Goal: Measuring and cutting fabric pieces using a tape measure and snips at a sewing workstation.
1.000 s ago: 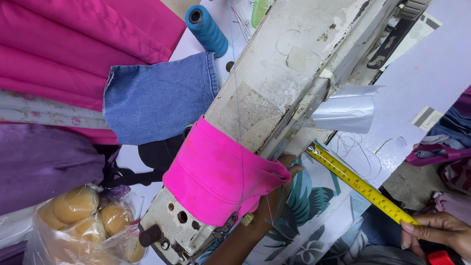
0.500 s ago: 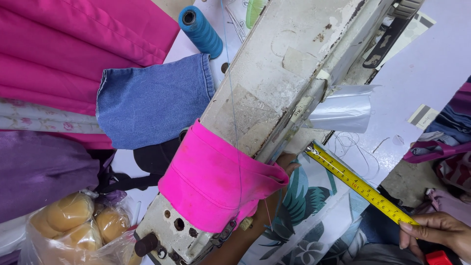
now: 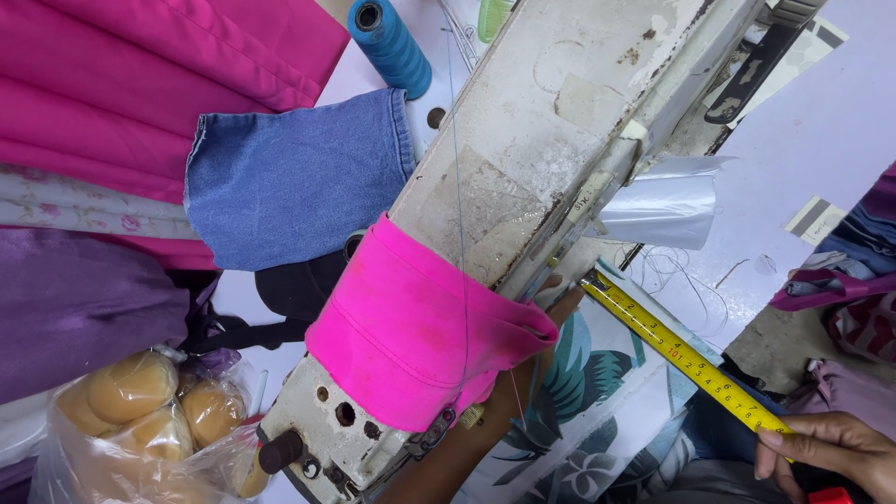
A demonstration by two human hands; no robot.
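Note:
A yellow tape measure [image 3: 681, 355] is stretched diagonally over a floral-print fabric [image 3: 579, 411] beneath the arm of a worn white sewing machine [image 3: 551, 121]. My right hand [image 3: 831, 450] grips the tape's lower end at the bottom right, beside a red case. My left hand [image 3: 558, 306] reaches under the machine arm, its fingers at the tape's upper end; most of it is hidden behind a pink cloth band [image 3: 420, 336] wrapped around the machine. My left forearm [image 3: 457, 448] runs down to the frame's bottom edge.
A denim scrap [image 3: 289, 177] and a blue thread cone [image 3: 390, 45] lie left of the machine. Pink cloth [image 3: 140, 84] and purple cloth [image 3: 75, 308] are piled at the left. A plastic bag of bread rolls [image 3: 140, 420] sits at the bottom left. More folded fabrics [image 3: 849, 289] lie at the right.
The view has shifted slightly. Both hands and the tape measure stay where they were.

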